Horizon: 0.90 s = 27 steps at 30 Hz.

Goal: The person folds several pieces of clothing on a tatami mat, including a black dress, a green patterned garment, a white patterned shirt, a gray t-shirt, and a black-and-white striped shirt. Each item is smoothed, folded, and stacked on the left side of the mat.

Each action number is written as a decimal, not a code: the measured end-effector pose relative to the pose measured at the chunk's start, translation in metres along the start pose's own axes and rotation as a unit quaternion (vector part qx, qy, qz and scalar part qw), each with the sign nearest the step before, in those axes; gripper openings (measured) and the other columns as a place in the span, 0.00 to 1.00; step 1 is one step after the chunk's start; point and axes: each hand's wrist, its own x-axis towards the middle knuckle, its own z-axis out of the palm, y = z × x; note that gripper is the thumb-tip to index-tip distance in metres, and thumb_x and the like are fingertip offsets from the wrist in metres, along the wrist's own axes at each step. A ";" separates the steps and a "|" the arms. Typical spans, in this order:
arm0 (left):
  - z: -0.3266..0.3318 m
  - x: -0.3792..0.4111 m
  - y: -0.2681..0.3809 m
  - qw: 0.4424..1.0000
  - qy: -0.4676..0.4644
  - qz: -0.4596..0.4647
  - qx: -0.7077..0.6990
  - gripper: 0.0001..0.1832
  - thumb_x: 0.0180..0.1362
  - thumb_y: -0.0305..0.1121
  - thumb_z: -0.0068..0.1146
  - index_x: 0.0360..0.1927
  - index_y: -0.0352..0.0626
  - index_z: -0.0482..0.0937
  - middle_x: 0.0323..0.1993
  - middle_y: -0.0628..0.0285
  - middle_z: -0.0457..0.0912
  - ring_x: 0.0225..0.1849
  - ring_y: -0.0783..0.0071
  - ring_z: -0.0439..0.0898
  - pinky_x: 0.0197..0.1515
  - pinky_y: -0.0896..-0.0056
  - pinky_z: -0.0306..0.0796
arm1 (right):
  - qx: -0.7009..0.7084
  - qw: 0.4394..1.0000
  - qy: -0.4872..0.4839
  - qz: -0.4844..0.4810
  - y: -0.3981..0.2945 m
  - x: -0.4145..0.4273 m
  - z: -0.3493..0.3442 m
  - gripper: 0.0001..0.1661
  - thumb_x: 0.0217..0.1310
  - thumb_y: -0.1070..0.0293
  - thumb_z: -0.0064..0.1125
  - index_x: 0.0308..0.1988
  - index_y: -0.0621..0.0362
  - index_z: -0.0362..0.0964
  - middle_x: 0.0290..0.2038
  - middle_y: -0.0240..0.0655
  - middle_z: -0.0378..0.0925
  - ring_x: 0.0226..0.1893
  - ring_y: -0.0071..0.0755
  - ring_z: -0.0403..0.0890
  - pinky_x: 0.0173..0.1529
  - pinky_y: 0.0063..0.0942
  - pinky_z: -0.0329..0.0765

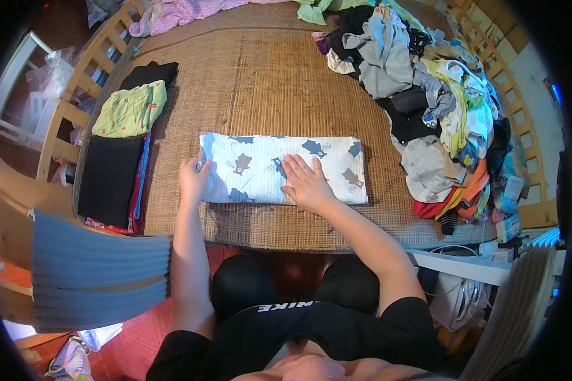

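Note:
A white cloth with a printed bear pattern (262, 183) lies folded into a flat oblong on the woven mat, right before me. At its left end, my left hand (194, 180) grips the folded edge, thumb on top and the other fingers partly hidden. My right hand (309, 185) rests palm down on the cloth, right of its middle, fingers spread and holding nothing.
Folded clothes stand at the left, with black garments (109, 176) and light green shorts (131, 110) on top. A tangled heap of clothes (386, 57) fills the right side. Wooden bed rails (69, 119) border the woven mat (267, 85). A pink cloth (181, 16) lies at the far edge.

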 end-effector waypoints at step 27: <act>0.120 -0.060 0.247 0.843 -0.415 0.122 -0.319 0.13 0.48 0.27 0.52 0.40 0.37 0.72 0.29 0.55 0.78 0.32 0.69 0.77 0.35 0.71 0.70 | 0.656 0.638 0.056 0.400 0.131 -0.039 -0.035 0.15 0.54 0.63 0.53 0.36 0.64 0.69 0.30 0.36 0.74 0.29 0.24 0.74 0.31 0.24 0.70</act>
